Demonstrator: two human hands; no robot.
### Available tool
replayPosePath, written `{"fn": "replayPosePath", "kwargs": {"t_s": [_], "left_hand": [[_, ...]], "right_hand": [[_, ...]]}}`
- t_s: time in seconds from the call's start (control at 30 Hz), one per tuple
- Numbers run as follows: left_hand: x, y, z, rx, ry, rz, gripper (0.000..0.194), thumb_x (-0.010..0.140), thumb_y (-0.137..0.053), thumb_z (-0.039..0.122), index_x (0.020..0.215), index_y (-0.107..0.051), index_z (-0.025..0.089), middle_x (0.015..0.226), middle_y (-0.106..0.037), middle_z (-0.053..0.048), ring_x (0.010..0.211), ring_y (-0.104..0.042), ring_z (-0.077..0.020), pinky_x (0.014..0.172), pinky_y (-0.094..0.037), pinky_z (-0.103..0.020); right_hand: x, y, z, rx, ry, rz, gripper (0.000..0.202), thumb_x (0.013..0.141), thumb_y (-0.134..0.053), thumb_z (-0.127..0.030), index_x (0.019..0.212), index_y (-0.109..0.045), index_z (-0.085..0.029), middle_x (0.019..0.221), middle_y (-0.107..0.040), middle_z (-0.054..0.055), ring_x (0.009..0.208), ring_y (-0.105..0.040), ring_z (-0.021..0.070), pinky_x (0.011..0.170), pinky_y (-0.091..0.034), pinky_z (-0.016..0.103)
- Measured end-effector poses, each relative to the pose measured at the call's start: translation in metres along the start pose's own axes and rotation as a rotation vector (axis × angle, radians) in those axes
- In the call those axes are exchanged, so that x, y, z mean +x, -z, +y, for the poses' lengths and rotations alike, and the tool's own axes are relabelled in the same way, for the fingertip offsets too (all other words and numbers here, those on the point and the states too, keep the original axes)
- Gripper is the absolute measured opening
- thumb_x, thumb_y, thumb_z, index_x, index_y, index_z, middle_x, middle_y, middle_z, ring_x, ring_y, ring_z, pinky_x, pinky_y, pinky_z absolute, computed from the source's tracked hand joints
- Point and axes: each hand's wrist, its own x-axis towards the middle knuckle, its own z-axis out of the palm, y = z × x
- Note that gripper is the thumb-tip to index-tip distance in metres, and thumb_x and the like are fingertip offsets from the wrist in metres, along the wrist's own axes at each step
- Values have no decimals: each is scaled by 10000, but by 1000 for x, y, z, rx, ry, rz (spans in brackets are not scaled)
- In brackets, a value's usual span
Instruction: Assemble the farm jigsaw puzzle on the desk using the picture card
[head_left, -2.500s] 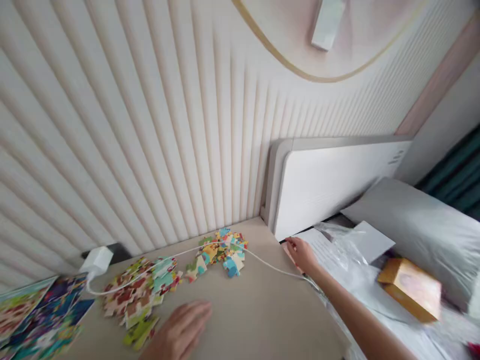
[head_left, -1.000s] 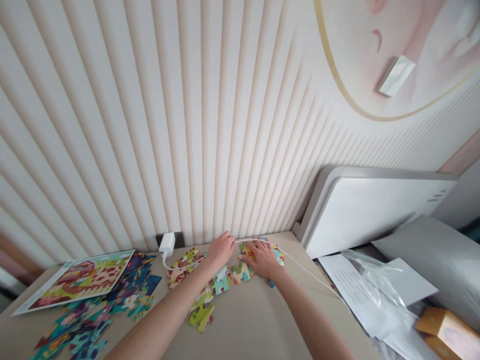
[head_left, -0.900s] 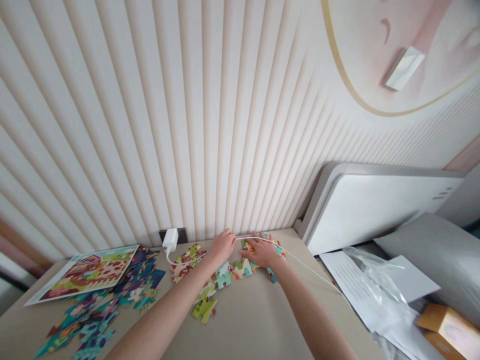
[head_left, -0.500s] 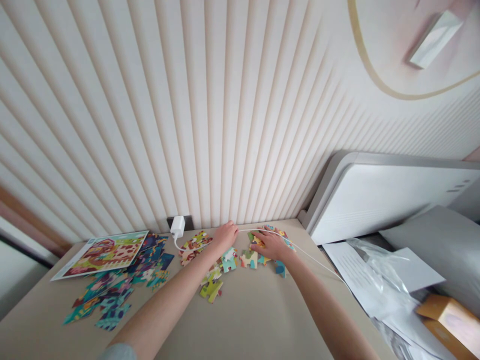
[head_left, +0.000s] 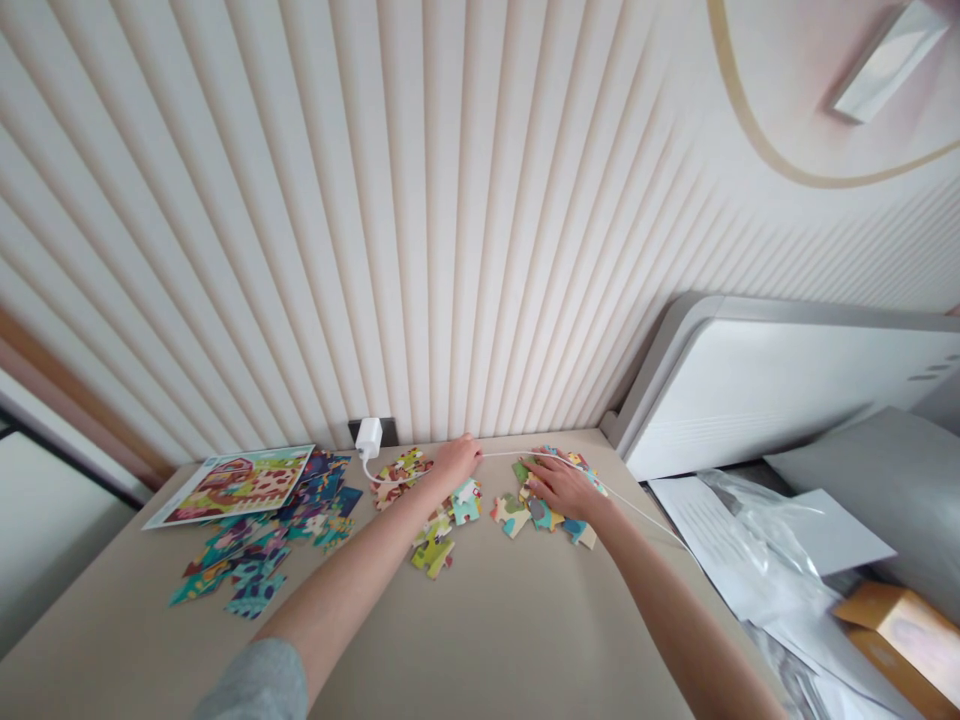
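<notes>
Colourful puzzle pieces lie in groups on a beige tabletop (head_left: 480, 630). My left hand (head_left: 457, 461) rests near the wall with its fingers curled on the white cable (head_left: 517, 453); whether it grips the cable is too small to tell. Beside and below it are red-brown pieces (head_left: 390, 488), light blue pieces (head_left: 466, 503) and green pieces (head_left: 433, 557). My right hand (head_left: 561, 485) lies palm down with fingers spread over the right group of pieces (head_left: 511, 515), partly covering them.
A picture sheet (head_left: 232, 487) overlaps dark blue and teal pieces (head_left: 259, 560) at the left. A white charger (head_left: 369, 438) sits in the wall socket. Right of the table are a grey-white headboard (head_left: 787, 390), papers, clear plastic (head_left: 765, 530) and an orange box (head_left: 900, 635).
The view has shifted slightly, moving the table's contents up and to the right. Under my right hand, the pieces have been shifted and turned a little. My left hand remains near the cable.
</notes>
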Motion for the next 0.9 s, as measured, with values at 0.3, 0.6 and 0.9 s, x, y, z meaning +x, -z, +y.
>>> {"fn": "replayPosePath", "kwargs": {"t_s": [0.3,0.6,0.9], "left_hand": [[-57,29,11,-35,-121,126,285,1024,-471,250,1194,-697,215,1194,-642,-117,1154,-587,-252,1051,-444,-419],[-202,8,-37,-24,-147,185,414,1008,-463,341,1405,-576,302,1390,-565,-92,1321,-516,-294,1163,-402,-464],[-195,-5,-48,51,-59,314,589,993,-488,466,1542,-405,268,1565,-398,-113,1472,-350,-331,1241,-284,-497]], "right_hand": [[-47,5,-50,35,132,228,383,1033,-446,-265,1355,-654,-268,1382,-653,92,1373,-524,250,1163,-416,473],[-94,-47,-144,-23,-87,335,327,953,-526,-172,1212,-703,-265,1297,-675,110,1212,-601,293,1011,-514,475],[-74,-58,-158,-73,-191,306,379,965,-525,-257,1327,-632,-223,1403,-605,146,1302,-535,339,1074,-476,535]]}}
